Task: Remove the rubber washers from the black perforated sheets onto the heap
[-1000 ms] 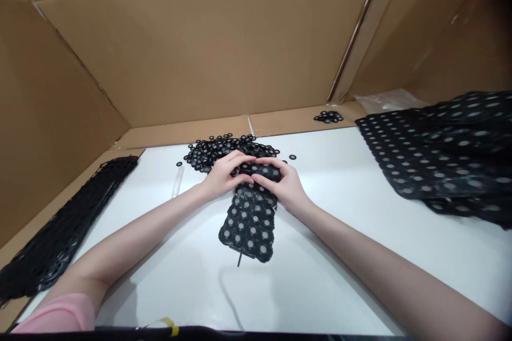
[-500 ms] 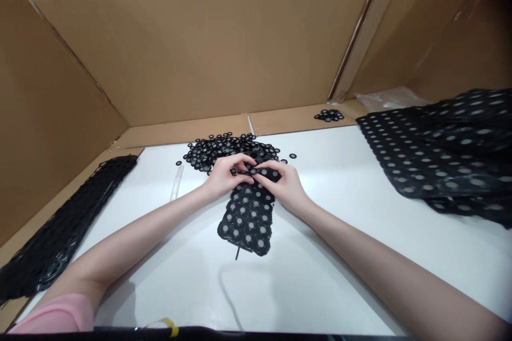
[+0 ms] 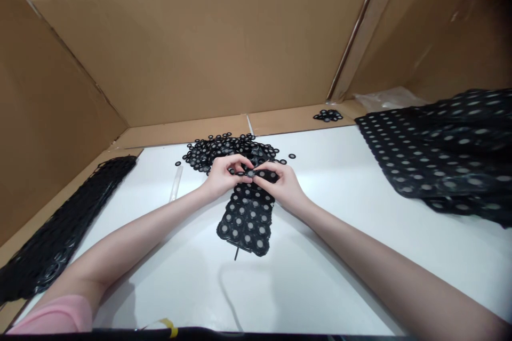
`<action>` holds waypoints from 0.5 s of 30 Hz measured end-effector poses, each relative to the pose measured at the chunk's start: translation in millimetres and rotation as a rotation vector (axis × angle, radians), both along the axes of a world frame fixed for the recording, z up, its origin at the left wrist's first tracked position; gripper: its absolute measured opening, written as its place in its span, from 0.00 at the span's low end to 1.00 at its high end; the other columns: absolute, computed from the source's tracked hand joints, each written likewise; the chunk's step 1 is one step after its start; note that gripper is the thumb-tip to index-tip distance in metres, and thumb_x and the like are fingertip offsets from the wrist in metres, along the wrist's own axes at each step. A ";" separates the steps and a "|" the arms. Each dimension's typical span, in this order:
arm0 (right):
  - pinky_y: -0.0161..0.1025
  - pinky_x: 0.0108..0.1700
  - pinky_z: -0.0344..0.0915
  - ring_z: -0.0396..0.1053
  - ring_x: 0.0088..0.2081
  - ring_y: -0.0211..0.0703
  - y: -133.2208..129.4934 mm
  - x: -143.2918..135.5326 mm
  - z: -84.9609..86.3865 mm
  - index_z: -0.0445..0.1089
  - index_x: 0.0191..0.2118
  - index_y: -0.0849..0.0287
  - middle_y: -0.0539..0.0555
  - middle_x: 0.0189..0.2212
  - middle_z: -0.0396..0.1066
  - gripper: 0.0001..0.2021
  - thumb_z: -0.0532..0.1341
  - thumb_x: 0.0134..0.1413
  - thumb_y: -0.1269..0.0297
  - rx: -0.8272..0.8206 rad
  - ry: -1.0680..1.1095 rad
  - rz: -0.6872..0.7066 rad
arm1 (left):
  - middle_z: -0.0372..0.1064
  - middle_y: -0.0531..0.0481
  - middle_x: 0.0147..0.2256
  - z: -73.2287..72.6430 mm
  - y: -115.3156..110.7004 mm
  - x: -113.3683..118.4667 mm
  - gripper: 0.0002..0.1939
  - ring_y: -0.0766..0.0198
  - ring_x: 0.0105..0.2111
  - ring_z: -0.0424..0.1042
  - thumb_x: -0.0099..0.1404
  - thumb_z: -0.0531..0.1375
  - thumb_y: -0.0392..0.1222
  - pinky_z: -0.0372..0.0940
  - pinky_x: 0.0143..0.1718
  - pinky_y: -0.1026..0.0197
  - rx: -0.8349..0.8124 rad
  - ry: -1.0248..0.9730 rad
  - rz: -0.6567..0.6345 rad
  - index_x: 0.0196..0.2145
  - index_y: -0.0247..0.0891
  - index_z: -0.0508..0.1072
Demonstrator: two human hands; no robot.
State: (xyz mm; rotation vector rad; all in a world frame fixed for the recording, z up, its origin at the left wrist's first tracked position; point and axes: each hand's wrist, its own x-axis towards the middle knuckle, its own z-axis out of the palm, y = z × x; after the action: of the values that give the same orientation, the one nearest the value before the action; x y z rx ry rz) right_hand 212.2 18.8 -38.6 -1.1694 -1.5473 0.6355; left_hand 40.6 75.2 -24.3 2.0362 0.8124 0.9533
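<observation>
A black sheet of joined rings [image 3: 248,221] with pale round centres lies on the white table, its far end bent up between my hands. My left hand [image 3: 224,175] is closed, thumb and fingers pinching that end from the left. From the right, my right hand [image 3: 282,184] pinches the same raised end, its fingertips almost meeting those of the left. Fingers partly hide the rings at the pinch. Just behind my hands lies a heap of loose black rings [image 3: 208,150].
A stack of black ring sheets [image 3: 72,224] lies at the left, and large dotted black sheets [image 3: 440,154] at the right. A small ring cluster [image 3: 328,115] sits at the back by the cardboard wall [image 3: 224,37]. A clear strip [image 3: 176,184] lies left of the heap.
My hands have shifted only slightly, and the pinched end of the sheet is turned a little between my fingertips. Both hands keep their grip.
</observation>
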 end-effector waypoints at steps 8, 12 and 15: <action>0.40 0.37 0.65 0.72 0.32 0.45 0.1 0.2 -0.2 0.74 0.30 0.59 0.53 0.28 0.76 0.05 0.63 0.45 0.65 0.023 -0.022 -0.008 | 0.67 0.47 0.34 6.3 -3.4 -3.1 0.08 0.60 0.38 0.66 0.57 0.65 0.44 0.62 0.41 0.57 0.569 0.072 0.019 0.34 0.38 0.77; 0.39 0.36 0.65 0.72 0.31 0.44 -0.1 -1.1 -0.3 0.73 0.29 0.58 0.52 0.27 0.76 0.04 0.63 0.46 0.64 0.036 -0.038 0.014 | 0.68 0.52 0.23 8.0 -1.8 -4.9 0.08 0.65 0.27 0.65 0.59 0.64 0.46 0.59 0.33 0.59 0.551 0.036 -0.016 0.29 0.38 0.77; 0.39 0.35 0.65 0.72 0.30 0.44 -1.5 -2.2 0.6 0.72 0.28 0.58 0.52 0.27 0.76 0.04 0.64 0.45 0.64 0.028 -0.054 0.014 | 0.68 0.52 0.21 12.8 -2.9 -3.2 0.09 0.67 0.24 0.65 0.60 0.63 0.44 0.58 0.29 0.61 0.421 0.018 -0.038 0.25 0.37 0.77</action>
State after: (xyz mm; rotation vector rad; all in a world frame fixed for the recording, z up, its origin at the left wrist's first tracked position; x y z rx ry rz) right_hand 210.0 17.4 -38.0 -1.1639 -1.6062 0.5939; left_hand 37.4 72.3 -11.5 2.4102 0.6155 1.1610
